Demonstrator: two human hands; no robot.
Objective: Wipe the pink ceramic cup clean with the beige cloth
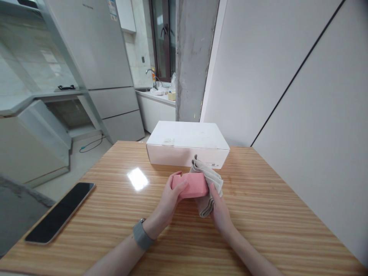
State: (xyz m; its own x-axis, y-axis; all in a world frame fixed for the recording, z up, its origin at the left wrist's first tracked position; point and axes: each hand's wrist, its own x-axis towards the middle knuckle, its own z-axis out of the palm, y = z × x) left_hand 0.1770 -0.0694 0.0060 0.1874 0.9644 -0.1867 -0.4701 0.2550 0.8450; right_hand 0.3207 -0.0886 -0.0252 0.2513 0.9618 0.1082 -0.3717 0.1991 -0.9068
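Observation:
A pink box-shaped case (193, 185) with rounded edges is held above the table by my left hand (169, 195), thumb on its near face and fingers behind. My right hand (220, 214) grips a folded grey-beige cloth (214, 180), its thumb pressing on the near side. The cloth touches the right end of the pink case. Most of my right fingers are hidden behind the cloth. A grey band (142, 234) circles my left wrist.
A white cardboard box (186, 135) stands at the table's far edge, just beyond my hands. A black-screened phone (61, 212) lies at the left edge of the wooden table (276, 214). A white wall (287, 115) borders the table on the right.

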